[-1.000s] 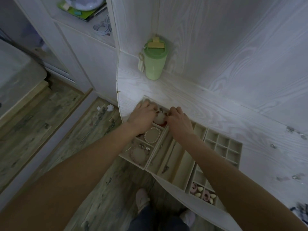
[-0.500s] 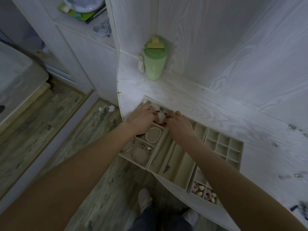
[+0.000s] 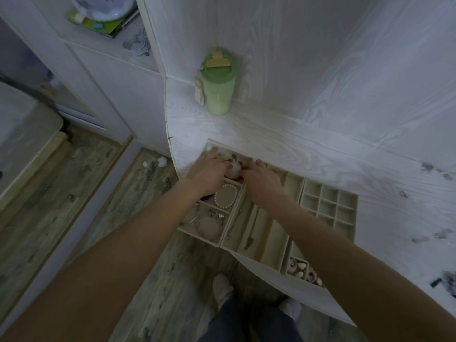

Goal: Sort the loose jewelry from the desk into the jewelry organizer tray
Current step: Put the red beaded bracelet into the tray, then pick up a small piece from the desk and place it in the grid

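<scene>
Jewelry organizer tray (image 3: 293, 240) sits at the near-left edge of the white bench (image 3: 308, 149), partly overhanging it, beige, in several sections. Near to far: nearest small cells hold pink and cream earrings (image 3: 299, 267); long slots in the middle section have a thin dark chain or two, hard to make out; the grid of small cells (image 3: 328, 206) to the right looks bare. Left section: pink bead bracelet (image 3: 209, 227) in the nearest square, pearl bracelet (image 3: 225, 196) in the next one back, both already placed. Judgement: task partly done, maybe around half. Loose jewelry (image 3: 439, 234) is scattered on the bench well apart to the right, small blurry bits, plus more farther back by the wall and something dark at the right frame edge, so several pieces are left to sort. Both arms reach forward over the tray, forearms bare. Left hand (image 3: 209, 169) and right hand (image 3: 265, 178) meet over the far-left compartment, palms down, fingers curled round a whitish fluffy piece (image 3: 233, 169) with something red under it; both seem to pinch or tuck it into that cell, exact finger contact partly hidden. Current step by my read: seating this piece in the back compartment. Beyond, a green lidded tumbler (image 3: 218, 87) stands in the bench corner against the wall, well clear of the tray.
</scene>
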Demonstrator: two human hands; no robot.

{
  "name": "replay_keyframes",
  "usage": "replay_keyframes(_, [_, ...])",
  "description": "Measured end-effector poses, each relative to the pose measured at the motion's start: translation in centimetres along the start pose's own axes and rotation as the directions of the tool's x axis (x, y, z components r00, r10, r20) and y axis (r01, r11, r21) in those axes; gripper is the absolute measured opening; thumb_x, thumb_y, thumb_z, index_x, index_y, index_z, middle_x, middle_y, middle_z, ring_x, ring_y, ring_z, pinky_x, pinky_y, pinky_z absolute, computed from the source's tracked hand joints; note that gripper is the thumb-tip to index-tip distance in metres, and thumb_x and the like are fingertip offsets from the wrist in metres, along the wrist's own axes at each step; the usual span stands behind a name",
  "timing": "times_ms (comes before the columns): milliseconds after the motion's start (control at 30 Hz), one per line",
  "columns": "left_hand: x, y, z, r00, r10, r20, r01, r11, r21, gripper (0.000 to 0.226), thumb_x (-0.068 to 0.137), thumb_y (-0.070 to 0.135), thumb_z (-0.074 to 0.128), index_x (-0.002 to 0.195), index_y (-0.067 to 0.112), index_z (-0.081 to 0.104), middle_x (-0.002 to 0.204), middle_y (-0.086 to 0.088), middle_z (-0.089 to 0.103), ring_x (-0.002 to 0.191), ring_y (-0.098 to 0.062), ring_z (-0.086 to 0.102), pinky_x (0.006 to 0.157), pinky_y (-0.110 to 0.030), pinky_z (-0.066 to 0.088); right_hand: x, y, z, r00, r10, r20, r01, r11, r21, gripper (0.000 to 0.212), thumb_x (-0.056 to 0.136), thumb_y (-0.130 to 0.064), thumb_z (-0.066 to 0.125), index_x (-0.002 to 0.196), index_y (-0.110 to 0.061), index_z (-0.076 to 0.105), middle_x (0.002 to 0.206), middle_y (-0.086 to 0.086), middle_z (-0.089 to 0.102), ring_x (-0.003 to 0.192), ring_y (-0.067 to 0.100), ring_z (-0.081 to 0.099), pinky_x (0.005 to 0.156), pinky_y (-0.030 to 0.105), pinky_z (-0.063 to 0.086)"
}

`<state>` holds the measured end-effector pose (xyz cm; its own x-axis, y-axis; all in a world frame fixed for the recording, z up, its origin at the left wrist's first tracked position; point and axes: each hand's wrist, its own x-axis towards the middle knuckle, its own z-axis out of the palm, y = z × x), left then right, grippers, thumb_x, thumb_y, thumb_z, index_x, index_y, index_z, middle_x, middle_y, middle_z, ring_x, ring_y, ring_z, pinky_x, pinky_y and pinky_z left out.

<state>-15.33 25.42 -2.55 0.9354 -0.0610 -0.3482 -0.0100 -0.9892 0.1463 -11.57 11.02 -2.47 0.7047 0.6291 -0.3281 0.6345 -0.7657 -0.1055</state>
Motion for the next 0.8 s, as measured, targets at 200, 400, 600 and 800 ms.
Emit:
replay_keyframes(200, [0.0, 0.9, -1.0, 0.998, -0.048, -0.033, 0.047, 0.999, -0.028, 0.042, 0.093, 0.014, 0.049, 0.135, 0.019, 0.047, 0.140, -0.003, 0.045, 0.129, -0.021, 0.031, 0.100, -0.025, 0.021, -0.6, 0.4, -0.4, 1.000, 0.014, -0.001, -0.014, 0.992, 0.126, 0.041, 0.092, -0.003, 0.043, 0.129, -0.014, 0.054, 0.135, 0.007, 0.045, 0.124, 0.026, 0.037, 0.090, 0.036, 0.041])
replay_keyframes(400, [1.0, 5.4, -3.1, 0.984, -0.127, -0.126, 0.115, 0.989, -0.095, 0.034, 0.091, 0.012, 0.045, 0.123, 0.015, 0.056, 0.126, -0.007, 0.053, 0.118, -0.026, 0.040, 0.091, -0.033, 0.031, -3.4, 4.5, -1.8, 0.976, 0.172, -0.136, -0.096, 0.893, 0.440, 0.045, 0.091, 0.001, 0.041, 0.132, -0.013, 0.054, 0.137, 0.004, 0.047, 0.124, 0.022, 0.037, 0.096, 0.031, 0.037])
replay_keyframes(600, [4.2, 15.4, -4.5, 0.979, -0.050, -0.198, 0.025, 0.992, -0.127, 0.039, 0.091, 0.012, 0.045, 0.128, 0.021, 0.052, 0.128, -0.003, 0.052, 0.119, -0.023, 0.041, 0.093, -0.034, 0.032, -9.5, 12.8, -1.9, 0.911, 0.385, -0.149, -0.257, 0.811, 0.525, 0.043, 0.094, -0.001, 0.042, 0.133, -0.015, 0.052, 0.141, 0.004, 0.044, 0.130, 0.019, 0.035, 0.102, 0.027, 0.033])
replay_keyframes(800, [7.1, 27.8, -3.4, 0.971, 0.114, -0.208, -0.147, 0.977, -0.153, 0.036, 0.093, 0.013, 0.043, 0.128, 0.018, 0.052, 0.124, -0.004, 0.056, 0.115, -0.023, 0.049, 0.094, -0.033, 0.036, -17.3, 22.5, 0.4, 0.839, 0.532, -0.114, -0.403, 0.747, 0.528, 0.047, 0.097, -0.008, 0.041, 0.143, -0.017, 0.037, 0.151, 0.002, 0.032, 0.139, 0.019, 0.024, 0.108, 0.030, 0.029])
